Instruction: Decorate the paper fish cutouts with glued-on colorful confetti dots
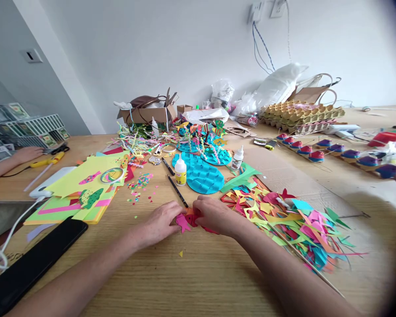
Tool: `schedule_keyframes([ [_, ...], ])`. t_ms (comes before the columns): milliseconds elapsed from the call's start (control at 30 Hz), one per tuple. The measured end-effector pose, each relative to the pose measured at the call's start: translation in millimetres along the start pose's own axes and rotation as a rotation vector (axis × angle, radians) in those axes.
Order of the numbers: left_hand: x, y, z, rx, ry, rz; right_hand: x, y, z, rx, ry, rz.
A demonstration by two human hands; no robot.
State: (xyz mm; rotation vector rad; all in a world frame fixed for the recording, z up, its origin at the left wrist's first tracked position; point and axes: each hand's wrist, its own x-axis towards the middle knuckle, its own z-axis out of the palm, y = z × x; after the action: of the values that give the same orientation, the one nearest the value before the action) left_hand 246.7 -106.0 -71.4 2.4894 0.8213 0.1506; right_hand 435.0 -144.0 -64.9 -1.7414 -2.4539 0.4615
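Both my hands meet over a small paper cut-out [186,220] of pink, orange and red that lies on the wooden table [191,273]. My left hand [161,222] pinches its pink left end with curled fingers. My right hand [214,215] presses and grips its red right side, fingers closed. A black pencil [177,191] lies just beyond my hands. A white glue bottle [180,171] stands further back beside blue paper discs [203,177].
A heap of coloured paper scraps [293,222] spreads at the right, crossed by a thin wooden stick. Stacked coloured sheets [86,193] and a black tablet [29,264] lie left. Another person's hand [26,154] rests far left. Egg trays [300,113] and boxes stand behind.
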Motion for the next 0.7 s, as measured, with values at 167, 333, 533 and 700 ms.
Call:
schedule_keyframes([
  [167,-1,3,-2.8,-0.063,0.031,-0.015,-1,-3,-3,0.042,0.014,0.009],
  [333,-6,13,-3.3,-0.476,0.108,-0.11,-5,-15,-9,0.324,0.063,-0.05],
  [533,-18,9,-11.0,-0.725,0.208,-0.166,-5,-38,-5,0.67,0.057,-0.034],
  [700,-46,-23,-35.2,-0.679,0.403,-0.359,1,-34,-2,0.604,0.143,0.011],
])
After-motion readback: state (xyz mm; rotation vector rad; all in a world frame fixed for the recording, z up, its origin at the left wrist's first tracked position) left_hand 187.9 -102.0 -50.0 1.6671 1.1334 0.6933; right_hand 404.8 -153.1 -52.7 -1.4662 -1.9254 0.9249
